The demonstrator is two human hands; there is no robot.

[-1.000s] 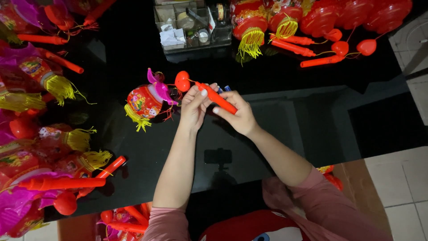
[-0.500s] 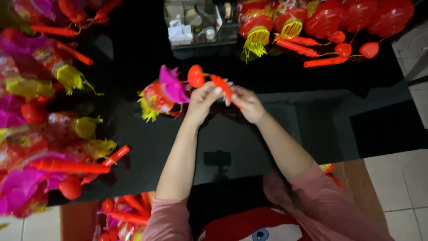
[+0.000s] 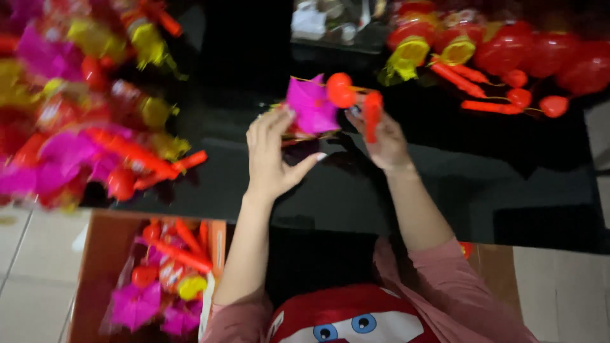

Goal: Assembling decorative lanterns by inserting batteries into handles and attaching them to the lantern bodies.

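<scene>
Left hand [image 3: 270, 152] is up over the black bench [image 3: 445, 190], its fingers [image 3: 267, 124] spread loosely against the left side of the magenta paper lantern [image 3: 311, 105]. Just right of the lantern, the right hand [image 3: 384, 143] grips the red handle stick [image 3: 372, 117], which stands nearly upright, its orange ball [image 3: 341, 90] touching the lantern's top.
</scene>
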